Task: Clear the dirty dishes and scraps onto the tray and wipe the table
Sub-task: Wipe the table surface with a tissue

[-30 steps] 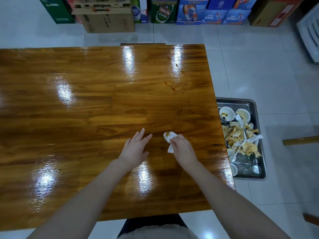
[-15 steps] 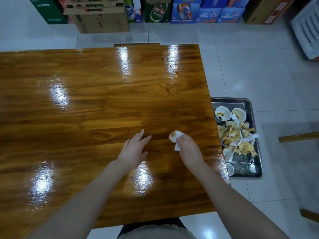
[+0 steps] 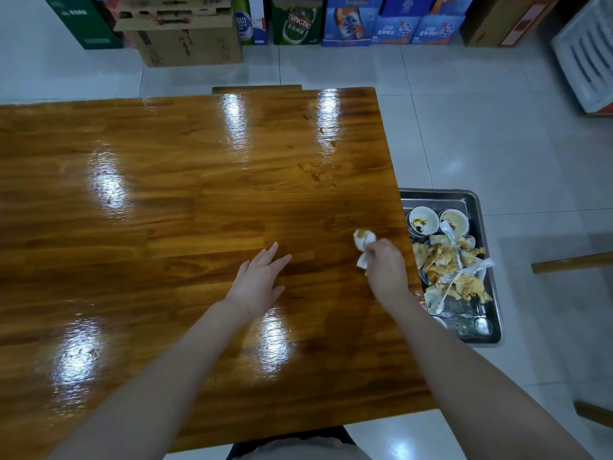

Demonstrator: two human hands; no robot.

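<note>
Glossy wood, the table (image 3: 166,210) fills most of the view, with orange sauce spots (image 3: 313,171) on its far right part. On the floor just beside its right edge sits a metal tray (image 3: 472,199) holding bowls (image 3: 423,220), scraps (image 3: 444,260) and glasses (image 3: 467,318). The left hand (image 3: 257,283) lies flat on the table, fingers spread, holding nothing. The right hand (image 3: 386,267), near the right edge, has its grip closed on a crumpled, stained white tissue (image 3: 364,244) against the tabletop.

Table (image 3: 166,210) glossy amber wood; napkin (image 3: 364,242) white, orange-stained.
</note>
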